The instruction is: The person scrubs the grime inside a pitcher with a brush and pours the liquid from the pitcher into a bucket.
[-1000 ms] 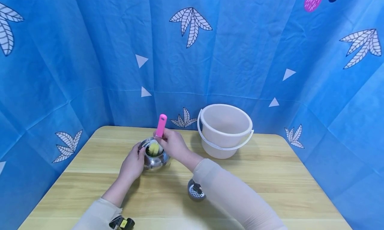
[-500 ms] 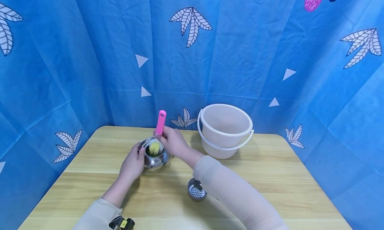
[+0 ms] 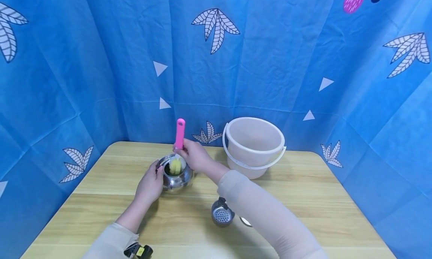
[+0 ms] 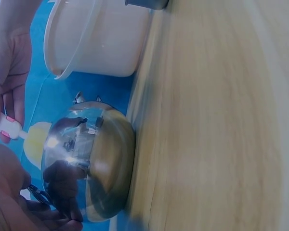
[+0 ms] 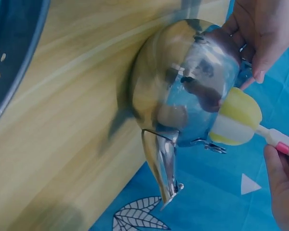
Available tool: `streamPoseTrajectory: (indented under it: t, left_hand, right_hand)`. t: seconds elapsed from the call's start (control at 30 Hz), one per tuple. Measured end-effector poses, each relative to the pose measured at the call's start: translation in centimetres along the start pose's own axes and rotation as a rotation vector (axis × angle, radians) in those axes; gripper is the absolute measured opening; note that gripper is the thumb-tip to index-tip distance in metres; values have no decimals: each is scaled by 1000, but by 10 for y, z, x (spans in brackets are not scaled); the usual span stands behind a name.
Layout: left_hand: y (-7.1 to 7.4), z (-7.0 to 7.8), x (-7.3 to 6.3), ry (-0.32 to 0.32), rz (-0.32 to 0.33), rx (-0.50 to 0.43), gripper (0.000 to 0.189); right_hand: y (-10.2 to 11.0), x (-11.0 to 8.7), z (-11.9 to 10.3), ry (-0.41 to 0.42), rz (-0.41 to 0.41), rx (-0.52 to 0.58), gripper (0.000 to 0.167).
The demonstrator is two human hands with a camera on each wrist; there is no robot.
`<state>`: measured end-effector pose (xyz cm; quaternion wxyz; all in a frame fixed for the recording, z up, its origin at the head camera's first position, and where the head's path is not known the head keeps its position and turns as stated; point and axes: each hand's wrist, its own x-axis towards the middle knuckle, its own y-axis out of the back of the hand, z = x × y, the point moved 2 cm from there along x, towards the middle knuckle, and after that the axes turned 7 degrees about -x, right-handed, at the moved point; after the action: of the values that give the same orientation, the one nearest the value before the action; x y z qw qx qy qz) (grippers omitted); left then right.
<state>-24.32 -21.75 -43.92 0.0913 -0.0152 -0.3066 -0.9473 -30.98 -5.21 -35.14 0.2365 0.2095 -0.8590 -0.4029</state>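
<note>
A shiny round metal teapot [image 3: 176, 183] stands on the table, its mouth facing up and its spout [image 5: 160, 166] showing in the right wrist view. My left hand [image 3: 150, 182] grips it at the left side of the rim, thumb near the opening. With my right hand [image 3: 196, 156] I pinch a sponge brush by the lower part of its pink handle [image 3: 180, 133]. The brush's yellow and white sponge head [image 3: 175, 166] sits in the teapot's mouth, with part of it above the rim in both wrist views [image 4: 37, 143].
A white bucket [image 3: 248, 159] with a hanging handle stands at the back right. Nearer lies a small metal strainer cup [image 3: 222, 215] with a perforated bottom. Beside it a round rim [image 3: 245, 222] shows partly from under my right sleeve. Blue patterned curtain [image 3: 202, 75] surrounds the table.
My right hand and the brush have risen slightly, and the pink handle stands more upright. The sleeve's shift uncovers more of the strainer cup and the round rim. My left hand stays put.
</note>
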Motion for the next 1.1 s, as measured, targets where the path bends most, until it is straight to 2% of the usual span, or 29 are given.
streamPoseTrajectory:
  t: [0.43,0.77,1.1]
  left_hand:
    - [-2,-1,0,18,1,0,60]
    - [-2,0,1,8,19,9,58]
    - [-3,0,1,23,18,4,59]
  right_hand:
    - [4,9,-4,33,-101,-52,16]
    - [6,14,-3,55,-108,-53,18]
    - [6,15,-4,34,-116,8,17]
